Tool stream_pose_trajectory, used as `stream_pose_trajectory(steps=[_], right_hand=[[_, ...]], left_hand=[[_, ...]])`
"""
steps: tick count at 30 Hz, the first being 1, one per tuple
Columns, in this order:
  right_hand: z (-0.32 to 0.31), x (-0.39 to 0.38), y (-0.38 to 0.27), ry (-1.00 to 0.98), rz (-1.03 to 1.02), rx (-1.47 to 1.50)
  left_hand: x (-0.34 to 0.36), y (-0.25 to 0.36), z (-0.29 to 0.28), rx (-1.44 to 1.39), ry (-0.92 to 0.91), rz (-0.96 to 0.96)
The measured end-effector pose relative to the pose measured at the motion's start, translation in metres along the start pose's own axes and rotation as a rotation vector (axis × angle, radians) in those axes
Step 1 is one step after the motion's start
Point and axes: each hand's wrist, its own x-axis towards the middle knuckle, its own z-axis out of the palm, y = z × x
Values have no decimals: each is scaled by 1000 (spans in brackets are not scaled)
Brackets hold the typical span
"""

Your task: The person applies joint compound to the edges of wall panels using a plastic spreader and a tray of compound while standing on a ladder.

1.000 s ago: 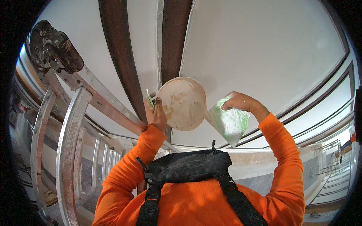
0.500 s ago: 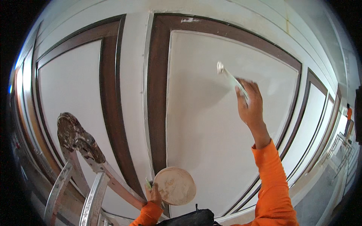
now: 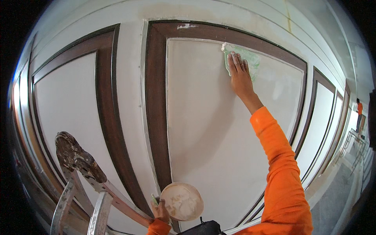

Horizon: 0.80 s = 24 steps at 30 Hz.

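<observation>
My right hand (image 3: 241,76) lies with its fingers over a pale green, flat plastic putty spreader (image 3: 252,59). The spreader is flat against the white wall panel (image 3: 203,113), just under the upper stretch of its dark brown frame (image 3: 225,34). White paste (image 3: 223,47) clings to the spreader's left corner. Low down, my left hand (image 3: 161,211) is closed around the left side of a round, shallow tub (image 3: 182,200) with off-white paste in it. Out of the same hand sticks a small green piece (image 3: 154,200), whose kind I cannot make out.
A metal stepladder (image 3: 101,209) with a paint-crusted top (image 3: 74,152) stands at lower left, close to my left arm. Another framed panel (image 3: 72,90) is farther left. At far right a person in orange (image 3: 359,109) is up by a metal scaffold (image 3: 352,145).
My right hand has moved up and slightly left. The spreader, held edge-on with paste on its tip before, now lies flat on the panel. The left hand still holds the tub.
</observation>
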Motion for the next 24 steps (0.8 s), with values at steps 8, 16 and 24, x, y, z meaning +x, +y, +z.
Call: stream_pose_trajectory(steps=[8, 16, 24], right_hand=[[-97, -50, -35, -423, 137, 292], [-68, 32, 12, 108, 248, 280], [-26, 8, -28, 109, 106, 6]], left_hand=[[-18, 29, 14, -96, 68, -40], [-2, 14, 13, -12, 84, -16], [0, 8, 7, -9, 34, -82]])
